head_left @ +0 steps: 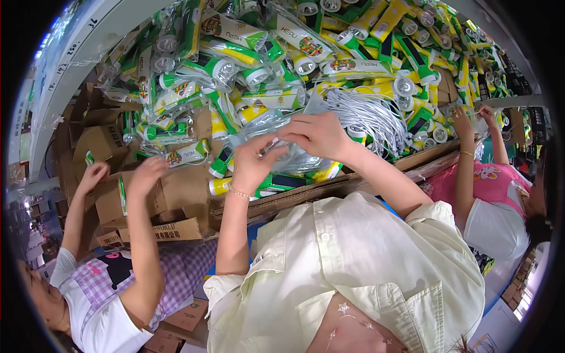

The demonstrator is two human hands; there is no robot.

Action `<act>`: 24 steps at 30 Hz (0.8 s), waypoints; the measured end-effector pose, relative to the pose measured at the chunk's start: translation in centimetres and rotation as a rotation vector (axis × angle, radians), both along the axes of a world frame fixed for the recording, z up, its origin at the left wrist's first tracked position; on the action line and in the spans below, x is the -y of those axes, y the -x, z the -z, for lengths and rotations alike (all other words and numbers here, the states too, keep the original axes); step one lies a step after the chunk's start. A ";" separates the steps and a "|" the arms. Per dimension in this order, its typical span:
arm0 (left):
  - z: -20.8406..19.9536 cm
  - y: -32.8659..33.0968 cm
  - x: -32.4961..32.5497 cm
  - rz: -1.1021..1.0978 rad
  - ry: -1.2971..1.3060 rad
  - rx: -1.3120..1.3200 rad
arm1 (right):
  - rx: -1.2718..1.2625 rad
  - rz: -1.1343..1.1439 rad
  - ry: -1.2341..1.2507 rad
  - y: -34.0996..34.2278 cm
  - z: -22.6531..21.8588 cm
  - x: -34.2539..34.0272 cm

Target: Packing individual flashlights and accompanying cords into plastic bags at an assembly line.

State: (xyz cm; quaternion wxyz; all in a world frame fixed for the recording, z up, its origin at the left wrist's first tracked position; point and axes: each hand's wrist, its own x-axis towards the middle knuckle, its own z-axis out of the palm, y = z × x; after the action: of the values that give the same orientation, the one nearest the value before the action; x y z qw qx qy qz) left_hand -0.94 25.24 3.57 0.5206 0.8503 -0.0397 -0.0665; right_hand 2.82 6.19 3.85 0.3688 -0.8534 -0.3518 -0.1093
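My left hand (pixel 254 163) and my right hand (pixel 318 136) meet over the front edge of a big heap of flashlights (pixel 288 97), green, yellow and white. Both have their fingers bent into a pinch on thin clear plastic, which looks like a bag (pixel 289 160); the exact grip is partly hidden by the fingers. Right beside my right hand lies a bundle of white cables (pixel 374 117). Below my hands, a green flashlight with a dark panel (pixel 285 181) rests against the carton edge. Many flashlights in the heap are wrapped in clear bags.
A cardboard edge (pixel 329 187) runs along the heap's near side. At the left, a co-worker's hands (pixel 147 175) work over open cardboard boxes (pixel 103 147). Another co-worker's hands (pixel 464 123) are at the heap's right end. A pale curved frame (pixel 65 76) borders the left.
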 end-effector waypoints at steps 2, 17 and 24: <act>-0.1 0.5 0.5 -0.021 0.050 0.049 | -0.070 0.006 -0.028 0.5 -0.2 0.5; -1.8 3.1 -0.3 0.008 -0.339 0.313 | -0.199 -0.159 0.556 1.4 -3.0 5.4; -3.0 2.3 1.5 0.024 -0.375 0.274 | 0.131 -0.248 0.446 2.4 -3.2 3.5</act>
State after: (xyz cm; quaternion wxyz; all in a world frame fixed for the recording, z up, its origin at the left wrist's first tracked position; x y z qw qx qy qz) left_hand -3.20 23.78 6.55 0.3423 0.9327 -0.1068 0.0372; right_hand 0.39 2.71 7.03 0.1589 -0.8550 -0.4923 -0.0379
